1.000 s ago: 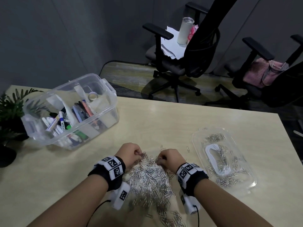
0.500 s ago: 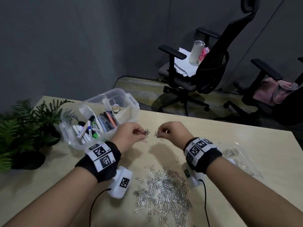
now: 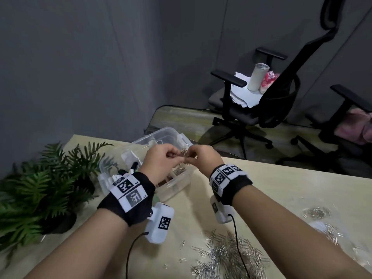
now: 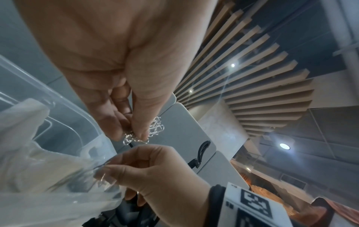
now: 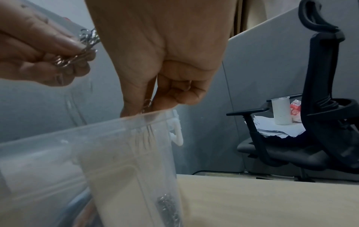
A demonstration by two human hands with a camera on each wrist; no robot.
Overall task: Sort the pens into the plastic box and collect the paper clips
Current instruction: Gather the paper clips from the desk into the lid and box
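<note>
Both hands hover over the clear plastic box (image 3: 172,132) at the table's back left. My left hand (image 3: 174,156) pinches a small bunch of paper clips (image 4: 153,130) between thumb and fingers. Close beside it, my right hand (image 3: 192,159) pinches more clips (image 5: 147,103) just above the box rim (image 5: 124,121). Blurred streaks below the right fingers look like clips dropping inside. A few clips (image 5: 167,202) lie on the box floor. Pens (image 3: 134,165) in the box are mostly hidden behind my left hand. A large loose pile of clips (image 3: 227,256) stays on the table near me.
A potted fern (image 3: 40,188) stands left of the box. At the right, a clear lid (image 3: 322,222) holds more clips. Beyond the table's far edge are two office chairs (image 3: 251,109), one with papers and a tumbler.
Both hands rose from the clip pile with clips pinched, then travelled left and away to above the box. The head view swung left with them.
</note>
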